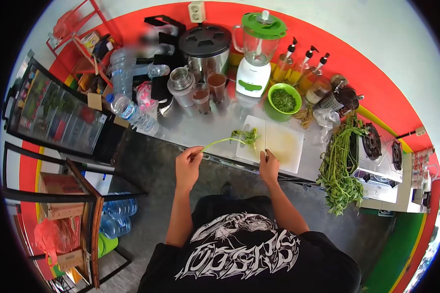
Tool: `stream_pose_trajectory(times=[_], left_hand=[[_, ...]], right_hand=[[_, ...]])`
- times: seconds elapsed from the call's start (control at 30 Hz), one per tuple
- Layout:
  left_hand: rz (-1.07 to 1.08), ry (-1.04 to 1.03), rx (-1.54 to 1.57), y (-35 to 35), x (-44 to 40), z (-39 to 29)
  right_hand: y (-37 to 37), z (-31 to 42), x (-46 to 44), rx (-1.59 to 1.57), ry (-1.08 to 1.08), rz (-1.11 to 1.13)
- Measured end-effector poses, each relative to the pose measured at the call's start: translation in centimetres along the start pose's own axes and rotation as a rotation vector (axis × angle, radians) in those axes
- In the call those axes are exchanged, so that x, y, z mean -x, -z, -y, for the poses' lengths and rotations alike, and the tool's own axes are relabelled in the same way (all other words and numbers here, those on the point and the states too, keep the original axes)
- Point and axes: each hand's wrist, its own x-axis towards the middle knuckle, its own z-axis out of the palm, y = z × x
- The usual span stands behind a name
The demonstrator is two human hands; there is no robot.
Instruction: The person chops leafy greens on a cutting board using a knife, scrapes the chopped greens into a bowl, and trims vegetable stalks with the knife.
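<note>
My left hand (189, 166) is closed on the stem end of a green leafy stalk (225, 140), in front of the counter's edge. The stalk curves right, and its leaves (251, 137) lie over the left part of a white cutting board (291, 146). At the board's front edge my right hand (269, 165) is closed round the handle of a knife. The thin knife blade (266, 139) points away from me across the board, just right of the leaves. Chopped greens (283, 100) fill a green bowl (277, 115) behind the board.
A big bunch of leafy stalks (343, 166) hangs over the counter's front at the right, beside a gas stove (376, 168). Behind stand a blender (253, 73), pump bottles (305, 73) and two brown-filled cups (201, 99). A water bottle (132, 115) stands left.
</note>
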Motion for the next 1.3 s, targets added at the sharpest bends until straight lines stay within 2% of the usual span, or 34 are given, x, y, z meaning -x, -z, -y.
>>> stream_pose_trajectory(times=[0.07, 0.13, 0.2, 0.43, 0.57, 0.63, 0.83, 0.93, 1.0, 1.07, 1.13, 1.23, 1.3], left_hand=[[0.133, -0.005, 0.013, -2.4, -1.3, 0.0], [0.202, -0.03, 0.048, -5.8, -2.7, 1.1], [0.334, -0.062, 0.011, -10.0, -3.9, 1.4], [0.45, -0.04, 0.106, -24.4, -4.9, 5.2], [0.496, -0.074, -0.077, -28.6, -4.6, 9.3], [0.463, -0.113, -0.253, -28.7, -4.3, 10.4], [0.458, -0.251, -0.397, -28.3, -3.4, 10.7], [0.463, -0.336, -0.474, -26.9, -3.5, 10.0], [0.476, -0.393, -0.497, -25.4, -3.0, 10.0], [0.422, -0.474, -0.517, -23.8, -2.6, 10.0], [0.45, -0.432, -0.557, -22.2, -2.0, 9.4], [0.43, -0.457, -0.687, -20.5, -0.9, 9.4], [0.428, -0.474, -0.657, -20.2, -0.5, 10.1]], right_hand=[[1.9, -1.1, 0.0, 0.006, -0.003, -0.029], [3.3, -3.3, 0.5, -0.073, -0.114, -0.034], [4.8, -4.8, 1.1, -0.017, -0.065, -0.137], [8.3, -7.0, 3.4, -0.167, -0.179, -0.269], [9.6, -5.5, 4.1, -0.122, -0.25, -0.281], [9.8, -5.6, 4.3, -0.08, -0.234, -0.298], [9.7, -4.5, 4.0, -0.09, -0.241, -0.312], [9.0, -4.6, 3.0, -0.098, -0.257, -0.242], [8.1, -5.5, 2.4, -0.002, -0.192, -0.185], [7.5, -5.7, 1.7, -0.035, -0.248, -0.119], [6.6, -5.5, 1.2, 0.202, -0.162, -0.137], [5.9, -5.4, 0.8, 0.286, -0.176, -0.078], [5.5, -5.1, 0.8, 0.334, -0.171, -0.059]])
